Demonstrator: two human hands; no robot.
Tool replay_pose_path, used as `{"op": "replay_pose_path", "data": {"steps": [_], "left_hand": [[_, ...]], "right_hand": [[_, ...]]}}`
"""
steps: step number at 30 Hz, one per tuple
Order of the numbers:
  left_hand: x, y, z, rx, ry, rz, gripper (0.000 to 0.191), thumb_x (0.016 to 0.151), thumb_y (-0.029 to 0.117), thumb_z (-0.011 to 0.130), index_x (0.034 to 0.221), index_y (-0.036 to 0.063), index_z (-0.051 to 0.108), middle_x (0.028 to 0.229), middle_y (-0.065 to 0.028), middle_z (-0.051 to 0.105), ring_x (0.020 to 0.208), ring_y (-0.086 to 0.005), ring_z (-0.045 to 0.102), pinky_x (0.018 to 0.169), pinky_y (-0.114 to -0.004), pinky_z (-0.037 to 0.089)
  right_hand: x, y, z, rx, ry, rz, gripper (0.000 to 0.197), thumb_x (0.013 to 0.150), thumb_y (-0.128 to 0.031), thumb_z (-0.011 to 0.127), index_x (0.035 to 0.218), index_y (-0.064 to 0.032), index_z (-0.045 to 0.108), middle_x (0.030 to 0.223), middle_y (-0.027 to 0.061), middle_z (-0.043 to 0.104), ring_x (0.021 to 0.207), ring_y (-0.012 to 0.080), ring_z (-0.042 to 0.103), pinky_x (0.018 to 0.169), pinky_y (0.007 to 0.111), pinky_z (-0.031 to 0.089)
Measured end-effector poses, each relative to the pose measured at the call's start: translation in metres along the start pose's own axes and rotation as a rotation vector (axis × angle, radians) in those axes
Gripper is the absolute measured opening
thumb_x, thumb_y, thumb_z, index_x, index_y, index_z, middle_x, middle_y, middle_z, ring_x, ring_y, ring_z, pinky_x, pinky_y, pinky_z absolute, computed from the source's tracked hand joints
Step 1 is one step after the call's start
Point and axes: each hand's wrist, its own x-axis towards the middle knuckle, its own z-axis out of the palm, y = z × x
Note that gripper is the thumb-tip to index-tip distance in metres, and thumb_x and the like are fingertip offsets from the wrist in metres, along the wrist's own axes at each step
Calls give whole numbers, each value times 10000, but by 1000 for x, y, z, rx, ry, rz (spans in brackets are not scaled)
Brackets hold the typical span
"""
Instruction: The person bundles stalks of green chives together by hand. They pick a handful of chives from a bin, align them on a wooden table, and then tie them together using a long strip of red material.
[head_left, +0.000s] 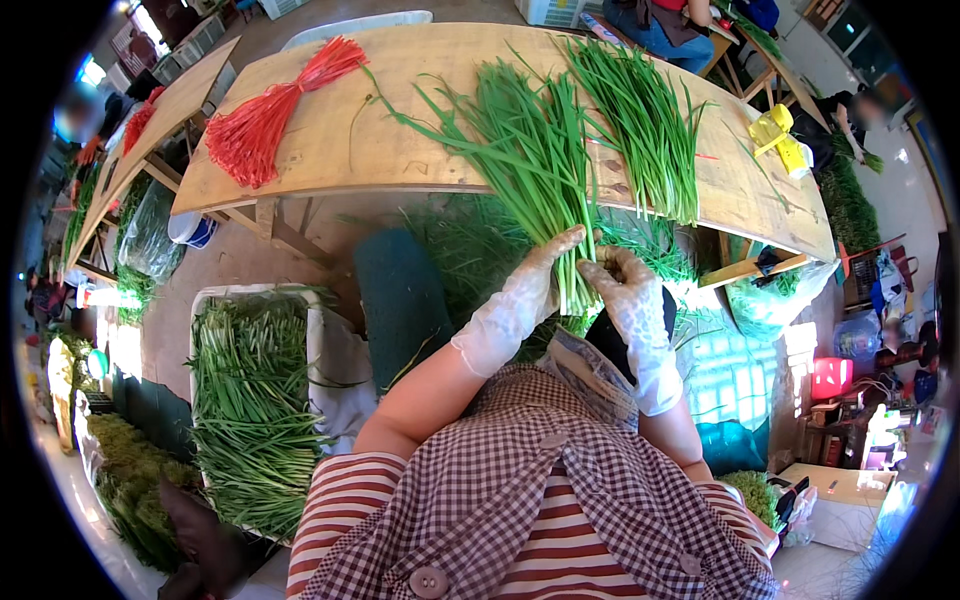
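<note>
A bunch of long green Chinese chive leaves (525, 150) lies partly on the wooden table, its pale stem ends reaching past the near edge toward me. My left hand (536, 274), in a translucent glove, is closed around the stems from the left, thumb pointing up. At the right side of the same stems, my gloved right hand (622, 277) has its fingers bent, thumb and fingertips pinching at some stems. A second bunch of chives (645, 127) rests on the table just right of the first.
On the wooden table (420, 97) lie red plastic ties (262, 127) at left and a yellow plastic item (780, 139) at right. A white crate (196, 360) full of chives stands at my left. Loose leaves litter the floor under the table. Other people sit at nearby tables.
</note>
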Motion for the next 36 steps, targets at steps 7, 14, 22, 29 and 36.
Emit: {"op": "replay_pose_path", "data": {"steps": [7, 14, 22, 29, 36], "left_hand": [[20, -3, 11, 65, 130, 88, 387, 770, 201, 643, 1080, 15, 505, 943, -123, 591, 844, -244, 579, 802, -398, 480], [21, 10, 50, -247, -16, 284, 264, 776, 116, 587, 1005, 5, 516, 821, -59, 581, 722, -144, 567, 725, -303, 516], [11, -1, 28, -219, -18, 304, 334, 812, 226, 593, 1057, 15, 510, 880, -52, 574, 777, -171, 566, 766, -324, 486], [14, -10, 24, -102, 187, 344, 317, 817, 244, 613, 1026, 17, 540, 798, -38, 541, 720, -157, 526, 753, -330, 479], [24, -5, 5, -120, 99, 317, 290, 799, 169, 592, 1022, -5, 528, 830, -57, 531, 751, -173, 512, 764, -323, 471]], "right_hand": [[1, -7, 6, -381, 313, -408, 167, 694, -168, 688, 806, -60, 628, 668, 58, 601, 548, 205, 583, 487, 303, 462], [-4, 11, -2, -223, 620, -1049, 349, 801, -357, 569, 1018, -83, 551, 901, 68, 525, 896, 253, 520, 808, 440, 426], [14, 14, 23, 3, 619, -895, 421, 850, -426, 514, 1068, -66, 516, 1042, 109, 467, 1012, 272, 466, 844, 410, 394], [-9, -6, 12, -687, 275, -513, 197, 721, -211, 675, 877, -92, 653, 768, 89, 599, 697, 249, 587, 612, 344, 468], [-8, -12, 13, -826, 218, -624, 209, 742, -230, 647, 876, -72, 618, 755, 87, 580, 704, 267, 566, 652, 360, 457]]}}
